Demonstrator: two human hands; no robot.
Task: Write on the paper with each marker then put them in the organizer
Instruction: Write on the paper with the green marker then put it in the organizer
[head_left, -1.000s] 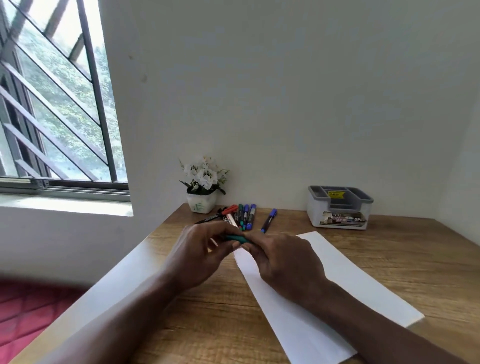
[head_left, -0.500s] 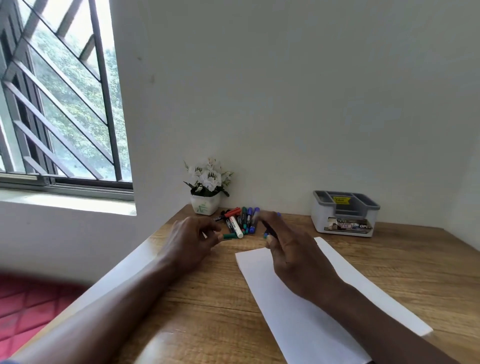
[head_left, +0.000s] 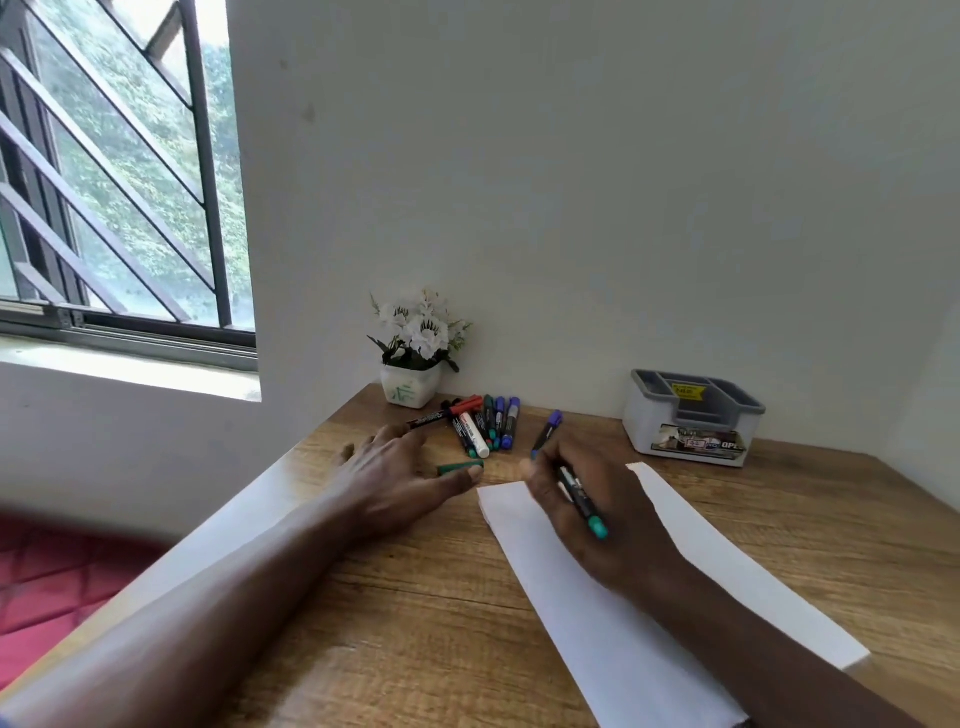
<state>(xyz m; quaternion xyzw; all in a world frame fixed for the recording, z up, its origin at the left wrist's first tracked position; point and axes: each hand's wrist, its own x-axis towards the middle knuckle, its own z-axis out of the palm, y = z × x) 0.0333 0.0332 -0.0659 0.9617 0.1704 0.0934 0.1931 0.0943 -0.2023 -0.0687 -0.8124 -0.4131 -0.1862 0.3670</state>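
Observation:
A white sheet of paper lies slantwise on the wooden desk. My right hand grips a green marker over the paper's far end; the marker's green tail sticks out toward me and its tip is hidden by my fingers. Its green cap lies on the desk beside my left thumb. My left hand rests flat on the desk with fingers spread, left of the paper. Several markers lie in a bunch near the wall. A grey organizer stands at the back right.
A small white pot of white flowers stands against the wall behind the markers. A lone blue marker lies just beyond my right hand. The desk's left edge runs close beside my left forearm; a window is at the left.
My hands pulled the cap off the green marker and moved apart. The cap now lies on the desk, my left hand has flattened, and my right hand has turned the marker into a writing grip.

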